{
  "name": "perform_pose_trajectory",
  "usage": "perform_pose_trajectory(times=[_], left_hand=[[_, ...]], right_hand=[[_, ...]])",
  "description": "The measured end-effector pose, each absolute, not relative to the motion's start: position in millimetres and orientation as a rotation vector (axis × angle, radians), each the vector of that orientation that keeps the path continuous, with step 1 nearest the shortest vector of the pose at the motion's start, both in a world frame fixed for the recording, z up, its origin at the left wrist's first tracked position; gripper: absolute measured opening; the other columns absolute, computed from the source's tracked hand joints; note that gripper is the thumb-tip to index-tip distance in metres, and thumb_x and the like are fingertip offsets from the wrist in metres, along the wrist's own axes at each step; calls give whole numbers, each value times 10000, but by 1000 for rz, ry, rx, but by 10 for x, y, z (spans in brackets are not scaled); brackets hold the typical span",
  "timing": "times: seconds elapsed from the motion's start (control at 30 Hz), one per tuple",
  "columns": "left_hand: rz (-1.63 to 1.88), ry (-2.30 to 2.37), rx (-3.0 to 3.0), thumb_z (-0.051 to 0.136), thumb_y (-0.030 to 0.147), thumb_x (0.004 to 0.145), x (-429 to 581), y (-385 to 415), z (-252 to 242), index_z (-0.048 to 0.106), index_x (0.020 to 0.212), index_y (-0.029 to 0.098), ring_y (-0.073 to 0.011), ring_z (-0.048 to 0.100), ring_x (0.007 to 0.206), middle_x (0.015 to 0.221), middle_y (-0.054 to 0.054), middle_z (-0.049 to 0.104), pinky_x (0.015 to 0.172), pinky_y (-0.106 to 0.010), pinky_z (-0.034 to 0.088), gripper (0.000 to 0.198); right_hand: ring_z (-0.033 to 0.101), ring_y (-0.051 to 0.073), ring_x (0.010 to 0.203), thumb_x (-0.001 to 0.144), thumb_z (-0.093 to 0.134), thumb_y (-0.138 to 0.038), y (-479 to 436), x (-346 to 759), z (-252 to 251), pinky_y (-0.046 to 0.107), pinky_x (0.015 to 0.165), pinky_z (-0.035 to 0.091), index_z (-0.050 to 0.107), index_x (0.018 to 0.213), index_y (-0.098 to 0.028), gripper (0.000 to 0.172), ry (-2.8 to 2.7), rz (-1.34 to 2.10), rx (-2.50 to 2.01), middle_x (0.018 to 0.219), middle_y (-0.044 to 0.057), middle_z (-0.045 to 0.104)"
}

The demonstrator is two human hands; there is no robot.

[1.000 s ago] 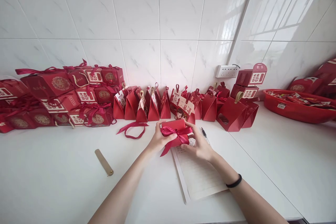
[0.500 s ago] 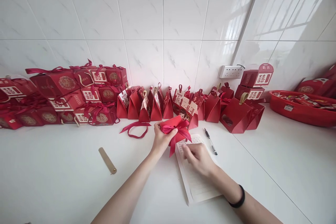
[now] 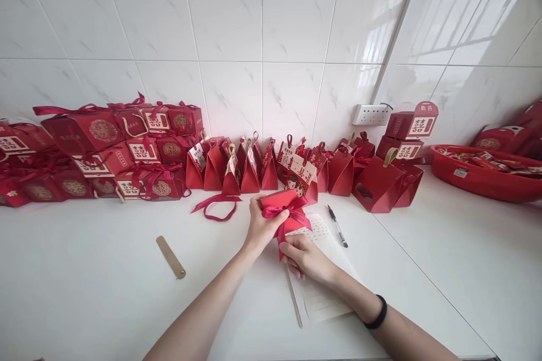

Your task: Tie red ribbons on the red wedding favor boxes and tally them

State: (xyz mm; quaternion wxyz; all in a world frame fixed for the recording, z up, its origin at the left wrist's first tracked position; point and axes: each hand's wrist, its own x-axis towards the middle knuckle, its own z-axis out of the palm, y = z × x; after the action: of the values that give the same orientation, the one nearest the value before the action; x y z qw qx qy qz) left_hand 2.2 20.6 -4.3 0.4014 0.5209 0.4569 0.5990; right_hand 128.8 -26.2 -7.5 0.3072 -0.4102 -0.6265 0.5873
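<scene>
My left hand (image 3: 263, 222) grips a small red gift box (image 3: 277, 199) from its left side, thumb pressed on the knot of a crimson ribbon bow (image 3: 292, 213). The box is held above the white counter, in front of the row of red boxes. My right hand (image 3: 304, 256) is closed with thumb and fingers on a ribbon tail (image 3: 281, 241) that hangs below the bow. Under my right hand and forearm lies an open notebook (image 3: 326, 293) with handwriting near its top. A black pen (image 3: 337, 227) rests to the right of it.
Stacked red boxes (image 3: 101, 132) stand at left, triangular ones (image 3: 249, 172) along the tiled wall. A loose ribbon (image 3: 218, 214) and a gold-coloured strip (image 3: 170, 256) lie left of my arms. At far right sits a red basin (image 3: 478, 180) of packets; a power strip (image 3: 371, 114) is on the wall.
My right hand has moved left and down and now pinches a ribbon tail. The box in my left hand is nearly in the same place. The view has shifted slightly.
</scene>
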Motion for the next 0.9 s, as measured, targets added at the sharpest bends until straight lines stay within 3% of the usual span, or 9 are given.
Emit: perform_pose_trajectory(times=[0.2, 0.37, 0.5, 0.67, 0.77, 0.9], left_hand=[[1425, 1151, 1314, 739, 294, 602, 2, 193, -2, 395, 1016, 208, -208, 543, 1001, 1019, -51, 541, 855, -347, 427, 545], [1399, 1180, 1328, 733, 297, 614, -11, 211, 5, 376, 1030, 210, -210, 559, 974, 990, -49, 553, 847, -354, 436, 554], [1376, 1181, 1308, 723, 299, 631, -34, 227, 20, 376, 1032, 212, -203, 570, 956, 1018, -57, 553, 834, -350, 444, 537], [1350, 1114, 1289, 741, 324, 615, -65, 233, 16, 403, 1015, 216, -216, 566, 998, 1029, -57, 571, 854, -362, 440, 535], [1324, 1091, 1312, 735, 323, 627, -67, 228, 15, 394, 1051, 221, -219, 568, 1006, 1015, -54, 585, 868, -371, 434, 553], [1326, 1101, 1338, 722, 314, 649, -69, 220, 31, 399, 1037, 217, -201, 583, 958, 984, -42, 590, 826, -339, 451, 514]], right_hand=[[334, 54, 307, 746, 498, -300, -240, 1333, -127, 176, 309, 237, 344, 525, -205, 284, -1684, 1581, -1067, 399, -77, 372], [329, 47, 300, 744, 489, -244, -252, 1339, -163, 174, 326, 227, 371, 504, -193, 272, -1767, 1656, -1016, 372, -78, 372], [357, 64, 303, 786, 489, -339, -264, 1376, -62, 178, 318, 240, 466, 524, -177, 309, -1868, 1641, -1024, 364, -65, 386], [271, 60, 306, 781, 436, -602, -152, 1604, 156, 202, 327, 195, 432, 523, -189, 487, -1566, 1144, -1086, 366, -78, 293], [321, 73, 385, 764, 486, -613, -55, 1740, 196, 211, 383, 246, 399, 550, -194, 478, -1609, 850, -1260, 438, -60, 353], [387, 93, 417, 775, 503, -570, -1, 1789, 150, 224, 424, 300, 406, 547, -196, 448, -1849, 827, -1348, 455, -47, 405]])
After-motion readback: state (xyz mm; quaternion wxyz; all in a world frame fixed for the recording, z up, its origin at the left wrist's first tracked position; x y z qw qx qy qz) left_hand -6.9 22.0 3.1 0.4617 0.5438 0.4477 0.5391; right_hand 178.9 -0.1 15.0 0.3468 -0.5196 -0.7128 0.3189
